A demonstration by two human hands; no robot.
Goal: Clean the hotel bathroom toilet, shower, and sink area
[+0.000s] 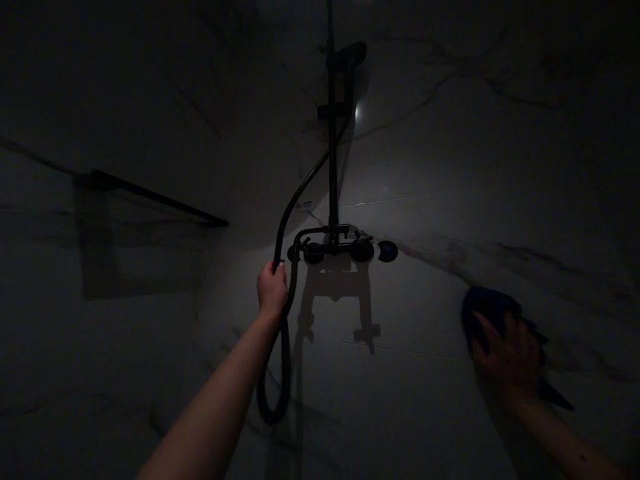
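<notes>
My left hand (273, 291) is closed around a black shower hose (290, 208), left of the shower mixer (335, 249). Below my fist the hose hangs in a long loop. On the right, my right hand (511, 360) presses a dark blue cloth (487, 305) against the marbled wall (425, 307), fingers spread over it. A corner of the cloth sticks out below the hand. The hose runs up to the hand shower (351, 57), which sits in its holder on the black riser rail (333, 167).
A black bar (160, 199) is fixed to the left wall and throws a shadow below it. A round black piece (387, 251) sits on the wall right of the mixer. A small label (304, 205) is behind the hose. The light is very dim.
</notes>
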